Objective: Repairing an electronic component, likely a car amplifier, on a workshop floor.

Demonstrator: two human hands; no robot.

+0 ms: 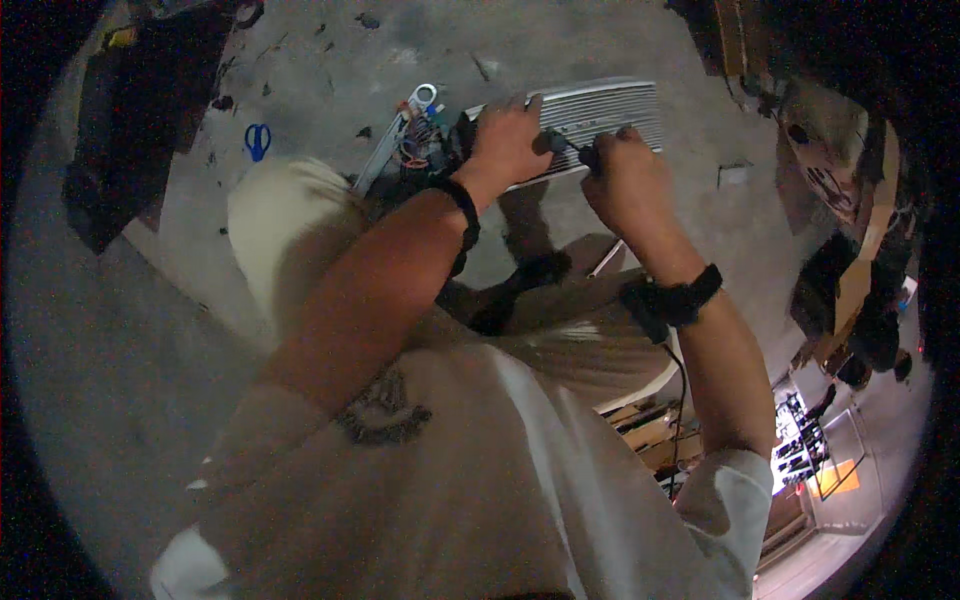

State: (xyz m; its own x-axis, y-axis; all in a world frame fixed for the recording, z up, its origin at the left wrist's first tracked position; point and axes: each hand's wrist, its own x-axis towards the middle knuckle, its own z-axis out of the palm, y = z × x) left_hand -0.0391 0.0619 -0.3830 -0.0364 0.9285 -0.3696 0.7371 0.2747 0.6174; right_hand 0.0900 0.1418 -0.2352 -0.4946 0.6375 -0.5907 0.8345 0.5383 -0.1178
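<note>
A silver ribbed metal panel [605,105] lies on the floor in front of me. My left hand [505,145] is curled over its left part, beside a small dark object [550,142]; exactly what its fingers grip is unclear. My right hand [630,185] grips a dark-handled tool [590,158] with a thin shaft pointing left toward that dark object. Left of the panel are a long silver wrench-like tool [381,155] and a tangle of wires and small parts [420,145].
Blue scissors [257,142] lie at the left. A large dark object [140,100] stands upper left. Cardboard [850,290], bags and clutter line the right side. My bent legs are below the panel, with a thin silver rod [606,258] between.
</note>
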